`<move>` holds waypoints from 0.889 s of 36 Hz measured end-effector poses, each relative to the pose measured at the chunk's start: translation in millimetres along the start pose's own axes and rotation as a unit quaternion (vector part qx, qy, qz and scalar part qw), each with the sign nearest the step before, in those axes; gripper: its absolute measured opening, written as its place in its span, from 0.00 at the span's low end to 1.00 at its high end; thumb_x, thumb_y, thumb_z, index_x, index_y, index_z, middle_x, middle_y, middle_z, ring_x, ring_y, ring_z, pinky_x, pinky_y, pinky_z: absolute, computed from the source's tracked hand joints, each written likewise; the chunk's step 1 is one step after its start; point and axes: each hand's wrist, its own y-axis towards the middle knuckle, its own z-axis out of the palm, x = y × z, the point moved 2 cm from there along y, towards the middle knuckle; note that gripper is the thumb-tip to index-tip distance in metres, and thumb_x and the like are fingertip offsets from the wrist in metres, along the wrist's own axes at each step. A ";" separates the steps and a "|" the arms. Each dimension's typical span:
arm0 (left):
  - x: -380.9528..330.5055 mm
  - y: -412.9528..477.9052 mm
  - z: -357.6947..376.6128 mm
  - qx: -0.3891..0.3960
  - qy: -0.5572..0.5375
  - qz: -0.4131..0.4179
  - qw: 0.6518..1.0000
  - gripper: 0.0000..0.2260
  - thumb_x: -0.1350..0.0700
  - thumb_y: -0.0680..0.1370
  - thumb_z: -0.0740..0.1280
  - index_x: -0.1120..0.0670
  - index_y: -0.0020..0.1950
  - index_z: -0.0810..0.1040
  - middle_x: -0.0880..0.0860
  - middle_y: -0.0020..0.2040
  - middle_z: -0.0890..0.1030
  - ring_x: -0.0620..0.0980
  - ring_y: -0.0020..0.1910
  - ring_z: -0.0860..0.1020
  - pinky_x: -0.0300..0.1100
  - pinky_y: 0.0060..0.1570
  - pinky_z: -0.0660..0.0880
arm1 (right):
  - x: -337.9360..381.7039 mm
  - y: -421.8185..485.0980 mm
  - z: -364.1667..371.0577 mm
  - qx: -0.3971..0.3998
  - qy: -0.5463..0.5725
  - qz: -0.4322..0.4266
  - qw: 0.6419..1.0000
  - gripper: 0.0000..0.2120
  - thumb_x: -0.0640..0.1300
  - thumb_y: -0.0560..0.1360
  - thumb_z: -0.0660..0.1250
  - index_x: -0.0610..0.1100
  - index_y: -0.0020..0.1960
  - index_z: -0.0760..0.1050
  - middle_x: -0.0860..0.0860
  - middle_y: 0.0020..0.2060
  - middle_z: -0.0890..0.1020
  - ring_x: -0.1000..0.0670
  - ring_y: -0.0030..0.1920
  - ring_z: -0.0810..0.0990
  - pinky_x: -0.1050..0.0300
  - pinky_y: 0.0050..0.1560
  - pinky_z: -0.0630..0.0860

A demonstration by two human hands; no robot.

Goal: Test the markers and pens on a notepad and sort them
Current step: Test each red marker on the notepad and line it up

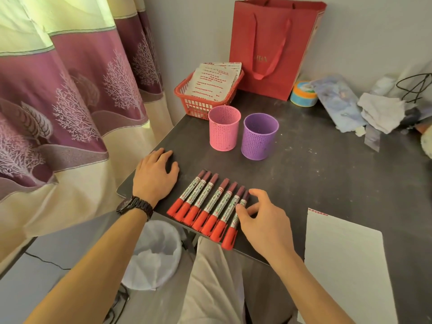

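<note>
markers [212,204] beside right hand [263,220]

Dark table [315,183] bears markers [211,203], pink cup [224,128], purple cup [260,136], notepad [346,265].

A patterned curtain [70,101] hangs left of the dark table [327,171], against a grey wall [198,31].
</note>
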 end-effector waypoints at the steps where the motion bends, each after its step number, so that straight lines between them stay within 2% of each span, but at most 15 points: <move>1: 0.0 0.0 0.1 -0.001 0.000 0.000 1.000 0.23 0.41 0.82 0.56 0.47 0.75 0.69 0.51 0.76 0.67 0.54 0.75 0.64 0.55 0.75 0.60 | 0.7 0.5 0.0 0.001 -0.005 0.007 1.000 0.18 0.59 0.78 0.66 0.58 0.67 0.68 0.63 0.40 0.83 0.55 0.44 0.78 0.54 0.43 0.71; 4: 0.3 0.1 -0.1 -0.004 -0.001 -0.001 1.000 0.23 0.42 0.82 0.56 0.48 0.75 0.69 0.51 0.76 0.68 0.54 0.75 0.64 0.55 0.75 0.60 | 3.2 1.9 1.8 0.004 -0.023 0.021 1.000 0.20 0.61 0.79 0.64 0.59 0.67 0.66 0.62 0.43 0.83 0.52 0.46 0.80 0.54 0.42 0.71; 7: 0.1 0.1 -0.8 -0.007 -0.002 0.001 1.000 0.23 0.42 0.82 0.57 0.48 0.75 0.69 0.52 0.76 0.68 0.54 0.75 0.65 0.55 0.75 0.60 | 4.6 2.0 4.2 0.002 -0.032 0.021 0.999 0.20 0.63 0.79 0.63 0.59 0.67 0.65 0.62 0.42 0.83 0.55 0.41 0.76 0.56 0.37 0.67; 10: -0.5 -0.7 -1.1 -0.012 -0.004 0.002 1.000 0.23 0.42 0.82 0.57 0.48 0.75 0.70 0.52 0.76 0.68 0.54 0.75 0.65 0.54 0.75 0.60 | 3.2 2.1 4.9 -0.001 -0.029 0.017 0.999 0.19 0.62 0.79 0.64 0.58 0.67 0.66 0.62 0.40 0.81 0.57 0.38 0.75 0.61 0.31 0.64; 19: -1.9 -1.3 -3.2 -0.009 -0.009 0.001 1.000 0.23 0.43 0.82 0.57 0.48 0.75 0.70 0.52 0.76 0.68 0.54 0.74 0.65 0.54 0.74 0.60 | 2.9 4.0 5.7 -0.003 -0.028 0.014 1.000 0.18 0.62 0.79 0.63 0.59 0.66 0.65 0.62 0.39 0.81 0.55 0.42 0.80 0.56 0.39 0.73; 24: -2.4 -2.6 -4.4 -0.005 -0.013 0.000 1.000 0.22 0.43 0.82 0.58 0.49 0.75 0.70 0.52 0.76 0.68 0.55 0.74 0.65 0.54 0.74 0.61 | 3.7 1.5 3.0 -0.008 -0.001 0.002 1.000 0.18 0.65 0.79 0.61 0.59 0.65 0.66 0.63 0.37 0.80 0.60 0.37 0.76 0.63 0.32 0.66; 26: -2.3 -2.8 -4.4 -0.005 -0.015 -0.002 1.000 0.22 0.43 0.82 0.58 0.48 0.75 0.70 0.52 0.76 0.69 0.54 0.74 0.65 0.54 0.74 0.61 | 1.2 -0.2 -1.5 -0.013 0.042 0.006 0.999 0.19 0.66 0.78 0.61 0.59 0.65 0.68 0.63 0.34 0.81 0.62 0.36 0.76 0.65 0.34 0.66; 28: -1.7 -3.0 -4.0 -0.003 -0.016 -0.003 1.000 0.22 0.43 0.82 0.57 0.48 0.75 0.70 0.51 0.76 0.68 0.54 0.74 0.65 0.54 0.74 0.61 | -3.7 -3.2 -10.4 -0.018 0.076 0.014 0.997 0.16 0.64 0.78 0.63 0.61 0.63 0.68 0.63 0.32 0.81 0.62 0.37 0.79 0.65 0.37 0.68; 30: -1.1 -2.8 -3.7 0.000 -0.015 -0.003 1.000 0.23 0.42 0.82 0.57 0.47 0.75 0.70 0.51 0.76 0.68 0.54 0.74 0.65 0.54 0.74 0.61 | -11.0 -8.4 -24.2 -0.019 0.094 0.011 0.995 0.13 0.62 0.78 0.65 0.65 0.60 0.66 0.70 0.37 0.81 0.65 0.41 0.80 0.65 0.39 0.70; 32: -1.1 -2.3 -3.6 0.007 -0.016 -0.003 1.000 0.23 0.42 0.82 0.57 0.47 0.75 0.69 0.51 0.76 0.68 0.54 0.74 0.65 0.54 0.74 0.61 | -22.0 -15.1 -43.4 -0.031 0.121 0.010 0.992 0.10 0.60 0.78 0.66 0.66 0.57 0.68 0.68 0.38 0.82 0.64 0.40 0.81 0.61 0.43 0.77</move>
